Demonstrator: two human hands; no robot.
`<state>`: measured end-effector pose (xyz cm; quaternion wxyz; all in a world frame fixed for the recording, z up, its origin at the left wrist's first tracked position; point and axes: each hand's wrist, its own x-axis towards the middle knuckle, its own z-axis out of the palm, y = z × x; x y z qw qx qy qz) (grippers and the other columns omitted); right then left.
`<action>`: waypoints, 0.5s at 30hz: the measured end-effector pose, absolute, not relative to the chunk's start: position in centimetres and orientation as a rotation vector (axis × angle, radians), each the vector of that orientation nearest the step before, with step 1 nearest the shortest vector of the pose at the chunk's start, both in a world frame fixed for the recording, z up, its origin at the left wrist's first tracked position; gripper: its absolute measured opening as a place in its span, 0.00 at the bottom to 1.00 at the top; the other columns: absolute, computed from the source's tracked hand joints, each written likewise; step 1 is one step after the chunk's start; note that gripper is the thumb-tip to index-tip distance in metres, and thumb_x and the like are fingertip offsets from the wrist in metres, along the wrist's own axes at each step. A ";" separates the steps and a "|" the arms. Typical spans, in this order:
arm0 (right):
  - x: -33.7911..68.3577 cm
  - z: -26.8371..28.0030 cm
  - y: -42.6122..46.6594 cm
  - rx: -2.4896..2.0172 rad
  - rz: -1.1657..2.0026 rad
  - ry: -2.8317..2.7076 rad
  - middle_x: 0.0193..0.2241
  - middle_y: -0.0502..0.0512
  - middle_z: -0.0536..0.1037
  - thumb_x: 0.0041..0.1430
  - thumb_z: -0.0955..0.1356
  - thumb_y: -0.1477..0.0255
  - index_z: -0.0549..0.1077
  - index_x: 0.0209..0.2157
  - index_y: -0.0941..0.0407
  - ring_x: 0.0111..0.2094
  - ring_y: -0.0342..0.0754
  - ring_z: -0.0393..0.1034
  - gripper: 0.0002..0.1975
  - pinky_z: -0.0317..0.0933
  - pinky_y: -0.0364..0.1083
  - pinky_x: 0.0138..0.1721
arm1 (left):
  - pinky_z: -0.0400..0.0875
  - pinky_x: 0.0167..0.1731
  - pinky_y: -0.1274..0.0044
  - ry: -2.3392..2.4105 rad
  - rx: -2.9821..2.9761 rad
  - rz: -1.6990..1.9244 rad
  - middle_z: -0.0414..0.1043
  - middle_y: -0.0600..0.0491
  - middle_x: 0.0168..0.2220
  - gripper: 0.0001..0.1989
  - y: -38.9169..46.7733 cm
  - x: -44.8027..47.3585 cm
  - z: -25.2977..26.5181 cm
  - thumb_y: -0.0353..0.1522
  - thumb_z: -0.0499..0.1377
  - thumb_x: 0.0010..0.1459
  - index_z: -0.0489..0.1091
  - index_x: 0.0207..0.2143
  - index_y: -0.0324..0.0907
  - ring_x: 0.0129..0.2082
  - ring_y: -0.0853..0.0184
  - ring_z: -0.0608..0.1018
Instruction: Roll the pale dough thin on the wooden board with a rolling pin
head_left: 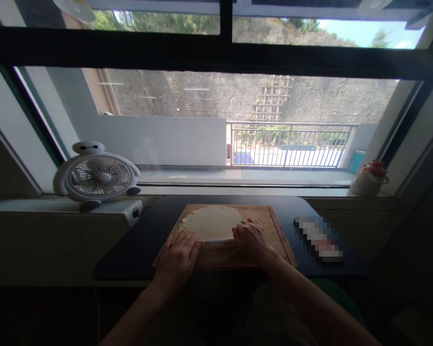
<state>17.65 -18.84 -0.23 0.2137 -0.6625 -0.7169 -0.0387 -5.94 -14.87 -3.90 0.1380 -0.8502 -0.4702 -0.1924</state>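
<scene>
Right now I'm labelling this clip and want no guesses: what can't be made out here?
Head view only:
- Rolling pin: mostly hidden under the left hand and right hand; only its middle shows.
- Near edge of the dough: covered by pin and hands.
- Object on the dark mat right of the wooden board: pixelated, unidentifiable.
- Small pot on the sill: too small and backlit for detail.
</scene>
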 end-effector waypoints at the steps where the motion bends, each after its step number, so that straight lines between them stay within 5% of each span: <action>1: 17.6 0.2 -17.2 -1.868 -0.102 -1.970 0.37 0.60 0.76 0.64 0.57 0.68 0.76 0.32 0.58 0.45 0.52 0.65 0.18 0.54 0.50 0.49 | 0.48 0.60 0.60 -1.398 -2.430 -0.549 0.61 0.47 0.60 0.23 -13.9 -5.2 -3.5 0.41 0.43 0.64 0.67 0.53 0.42 0.62 0.58 0.58; 8: 17.8 -0.9 -12.8 -1.934 -0.057 -1.903 0.58 0.60 0.63 0.59 0.61 0.63 0.69 0.52 0.55 0.60 0.56 0.50 0.21 0.45 0.54 0.57 | 0.55 0.56 0.57 -1.721 -2.441 -0.444 0.66 0.43 0.56 0.26 -7.4 -1.0 -0.9 0.43 0.40 0.64 0.69 0.50 0.39 0.59 0.55 0.63; 12: 16.8 -2.0 -16.5 -1.888 -0.120 -1.904 0.62 0.59 0.57 0.64 0.55 0.62 0.68 0.52 0.57 0.64 0.55 0.41 0.22 0.36 0.56 0.61 | 0.48 0.54 0.46 -1.804 -2.409 -0.443 0.58 0.45 0.61 0.26 -8.6 -1.5 -1.3 0.45 0.40 0.63 0.65 0.55 0.43 0.62 0.51 0.56; 15: 15.7 -2.6 -20.1 -1.786 -0.159 -1.944 0.62 0.57 0.58 0.66 0.53 0.61 0.67 0.54 0.56 0.65 0.54 0.38 0.23 0.32 0.55 0.62 | 0.42 0.56 0.47 -1.674 -2.464 -0.456 0.59 0.48 0.61 0.24 -12.2 -3.8 -2.1 0.44 0.41 0.63 0.65 0.54 0.47 0.63 0.55 0.56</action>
